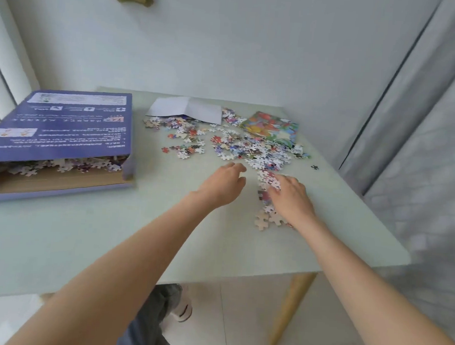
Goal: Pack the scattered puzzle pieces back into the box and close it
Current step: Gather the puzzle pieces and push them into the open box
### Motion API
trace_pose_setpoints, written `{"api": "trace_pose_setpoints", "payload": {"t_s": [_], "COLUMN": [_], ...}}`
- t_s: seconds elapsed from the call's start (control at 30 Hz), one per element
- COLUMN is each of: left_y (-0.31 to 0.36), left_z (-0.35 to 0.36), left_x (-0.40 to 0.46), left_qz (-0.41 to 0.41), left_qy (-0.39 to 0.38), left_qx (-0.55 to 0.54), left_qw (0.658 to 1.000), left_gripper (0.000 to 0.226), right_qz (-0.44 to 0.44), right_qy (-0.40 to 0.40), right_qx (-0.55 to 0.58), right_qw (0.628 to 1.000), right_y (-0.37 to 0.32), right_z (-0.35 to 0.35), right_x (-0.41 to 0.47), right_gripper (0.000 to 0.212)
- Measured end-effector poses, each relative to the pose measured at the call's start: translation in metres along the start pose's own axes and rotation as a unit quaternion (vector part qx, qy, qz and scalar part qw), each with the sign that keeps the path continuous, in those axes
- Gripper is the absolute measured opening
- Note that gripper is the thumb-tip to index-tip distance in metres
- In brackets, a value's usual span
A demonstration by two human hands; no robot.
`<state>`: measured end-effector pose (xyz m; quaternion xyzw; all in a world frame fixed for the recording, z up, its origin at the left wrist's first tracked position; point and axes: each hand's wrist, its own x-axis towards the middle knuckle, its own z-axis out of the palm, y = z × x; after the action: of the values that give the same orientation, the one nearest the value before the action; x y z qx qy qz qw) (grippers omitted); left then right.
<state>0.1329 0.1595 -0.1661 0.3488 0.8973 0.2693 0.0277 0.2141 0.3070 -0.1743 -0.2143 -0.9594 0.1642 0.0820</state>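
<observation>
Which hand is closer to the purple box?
Left. The left hand hovers between the purple box and the puzzle pieces; the right hand is farther away, resting on pieces.

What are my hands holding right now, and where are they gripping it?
Nothing is clearly held. The right hand lies flat on a small pile of puzzle pieces, and the left hand hovers beside it, fingers curled and empty.

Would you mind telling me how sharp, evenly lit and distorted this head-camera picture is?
Head view: soft, even daylight with no glare on the table and only faint shadows; the wide lens bends the curtain and table edges; fine detail is soft, so the box print is unreadable, and the left hand and right hand look slightly blurred over the puzzle pieces.
</observation>
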Motion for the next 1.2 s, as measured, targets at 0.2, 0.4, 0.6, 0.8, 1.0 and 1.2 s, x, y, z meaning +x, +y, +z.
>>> {"api": "trace_pose_setpoints", "payload": {"t_s": [0.2,0.4,0.6,0.8,1.0,1.2], "left_y": [0.027,0.018,0.012,0.01,0.008,0.008], "left_z": [0.038,0.042,0.022,0.036,0.036,0.042], "left_x": [0.046,0.049,0.006,-0.005,-0.004,-0.003], "left_qz": [0.009,0.045,0.023,0.057,0.07,0.066], "left_qy": [-0.102,-0.126,-0.126,-0.093,-0.04,-0.007], "left_qx": [0.01,0.039,-0.111,-0.016,-0.045,-0.03], "left_qw": [0.995,0.99,0.985,0.994,0.996,0.997], "left_gripper": [0.054,0.045,0.054,0.102,0.073,0.059], "right_qz": [0.022,-0.048,-0.046,-0.089,-0.1,-0.083], "right_qy": [-0.066,-0.03,-0.107,-0.105,-0.076,-0.11], "right_qx": [0.041,0.159,0.137,0.085,0.083,0.107], "right_qw": [0.997,0.986,0.984,0.987,0.989,0.985], "right_y": [0.029,0.027,0.056,0.055,0.049,0.03], "right_z": [0.007,0.0,-0.012,-0.005,-0.003,-0.005], "right_x": [0.016,0.021,-0.009,-0.021,-0.004,0.004], "right_gripper": [0.051,0.038,0.067,0.085,0.068,0.048]}}
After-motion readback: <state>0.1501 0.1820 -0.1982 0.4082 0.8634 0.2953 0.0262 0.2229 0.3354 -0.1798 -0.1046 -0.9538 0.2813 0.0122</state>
